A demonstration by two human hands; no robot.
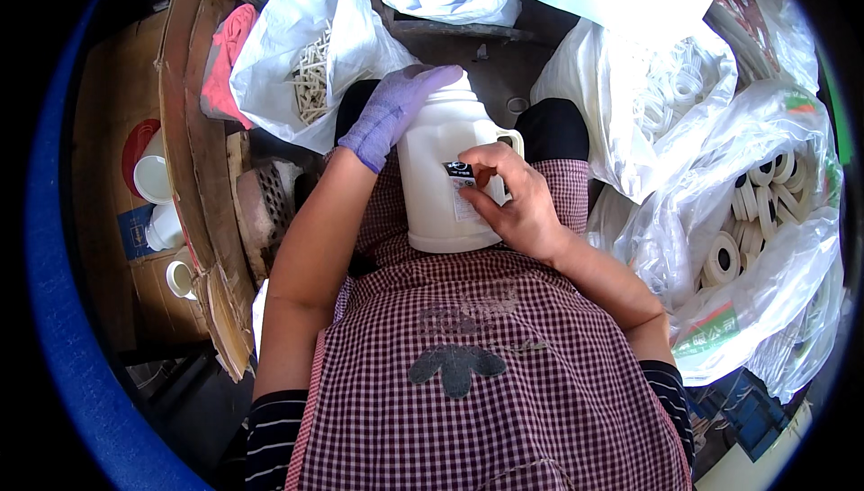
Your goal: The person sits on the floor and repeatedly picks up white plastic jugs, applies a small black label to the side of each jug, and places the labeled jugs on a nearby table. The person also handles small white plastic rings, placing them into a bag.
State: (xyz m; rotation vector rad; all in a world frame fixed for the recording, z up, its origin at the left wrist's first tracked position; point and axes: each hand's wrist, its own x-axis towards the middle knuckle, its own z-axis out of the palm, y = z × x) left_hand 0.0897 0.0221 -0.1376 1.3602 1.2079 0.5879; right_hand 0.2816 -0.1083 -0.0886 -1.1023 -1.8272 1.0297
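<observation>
A cream-white plastic jug (pixel 425 198) with a side handle rests across my lap, its neck pointing away from me. My left hand (pixel 396 115), in a purple glove, is wrapped round the jug's neck end. Bare, my right hand (pixel 526 203) bends its thumb and fingers into a pinch at the right edge of a small black-and-white label (pixel 463 208) on the jug's side. The fingertips cover part of the label. Under the jug lies my checked apron (pixel 468 338).
Ahead on the left, a white sack (pixel 270 68) holds small pale rod-like pieces (pixel 312 86). At right stand a bag of clear plastic rings (pixel 670 95) and a clear bag of white-and-black round parts (pixel 720 257). White tubs (pixel 153 179) lie in a cardboard box (pixel 193 131) at left.
</observation>
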